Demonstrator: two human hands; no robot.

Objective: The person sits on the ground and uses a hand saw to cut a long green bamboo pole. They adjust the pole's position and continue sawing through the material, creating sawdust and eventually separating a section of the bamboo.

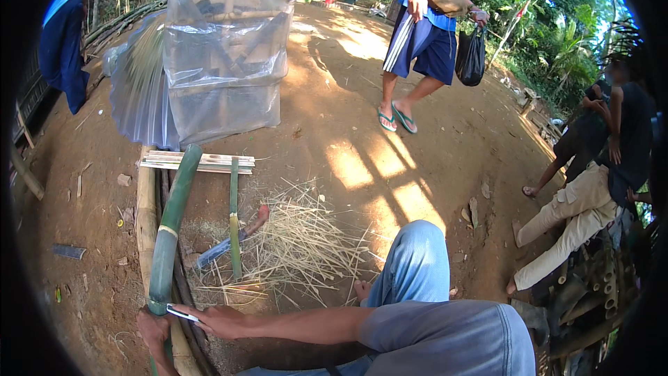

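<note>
A thick green bamboo pole (174,237) slants up from the lower left, its far end over a bundle of pale split strips (202,161). My left hand (154,327) is wrapped around the pole's near part. Just right of it, my right hand (216,321) is closed on a slim white pen-like tool (182,313), its tip against the bamboo beside a joint. Farther off lie a thinner green bamboo piece (234,226) and a broad knife with a red-brown handle (260,219) and grey-blue blade (217,251), partly covered by the bamboo piece.
Straw-like shavings (299,244) are heaped before my knees. A yellowish bamboo pole (146,216) runs under the green one. Beyond stands a plastic-wrapped frame (226,63). A person in sandals (417,28) carries a black bag (471,56); others are at both sides. Cut bamboo (584,306) is piled right.
</note>
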